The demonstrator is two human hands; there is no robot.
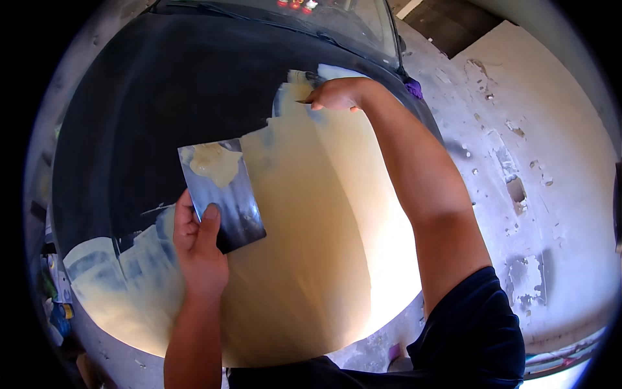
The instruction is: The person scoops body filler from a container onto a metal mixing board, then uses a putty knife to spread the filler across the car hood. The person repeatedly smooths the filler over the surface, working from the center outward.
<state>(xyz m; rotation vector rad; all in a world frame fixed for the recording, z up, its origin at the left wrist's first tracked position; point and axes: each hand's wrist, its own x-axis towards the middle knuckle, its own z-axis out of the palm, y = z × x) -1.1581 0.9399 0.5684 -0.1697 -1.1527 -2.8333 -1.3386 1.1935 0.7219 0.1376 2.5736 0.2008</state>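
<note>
A car hood (155, 97) spreads below me, dark at the far left and coated with cream body filler (304, 214) across the near and right parts. My left hand (199, 243) grips a rectangular metal mixing plate (233, 201), thumb on top, over the middle of the hood. A lump of pale wet filler (214, 163) sits on the plate's far end. Stretched toward the hood's far right, my right hand (340, 94) is closed on a thin putty spreader (303, 101). Only its edge shows; the hand hides the rest. It is at the filler's far border.
Beyond the hood are the windshield (350, 26) and a wiper (259, 24), with small red and white figures behind the glass. A purple cloth (413, 87) hangs by the right corner. Along the right runs a pale surface with chipped patches (516, 191). Assorted items (61, 311) lie at lower left.
</note>
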